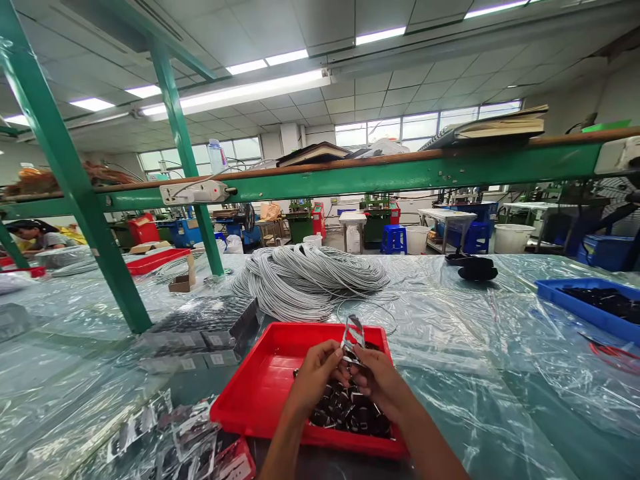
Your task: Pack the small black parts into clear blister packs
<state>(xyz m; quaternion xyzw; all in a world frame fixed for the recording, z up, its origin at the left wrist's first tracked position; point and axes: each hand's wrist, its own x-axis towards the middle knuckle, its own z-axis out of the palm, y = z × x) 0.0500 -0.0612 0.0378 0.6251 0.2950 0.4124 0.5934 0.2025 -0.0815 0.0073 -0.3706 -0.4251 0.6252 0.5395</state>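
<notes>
Both my hands are together above a red plastic tray (260,380). My left hand (320,367) pinches the left side of a shiny metal bracket-like piece (353,331), which stands up from the fingers. On its right side, my right hand (375,373) grips the same piece between thumb and fingers. Small black parts (345,407) are heaped in the right half of the tray, below my hands. More flat metal pieces (185,427) lie on the plastic sheeting at the lower left, beside the tray. Whether a small part sits between my fingers is hidden.
Behind the tray lies a big coil of grey cable (305,280). Stacked dark boxes (200,333) stand left of it, near a green post (90,180). A blue tray (595,300) of black parts is at the right. A person (37,235) sits at the far left.
</notes>
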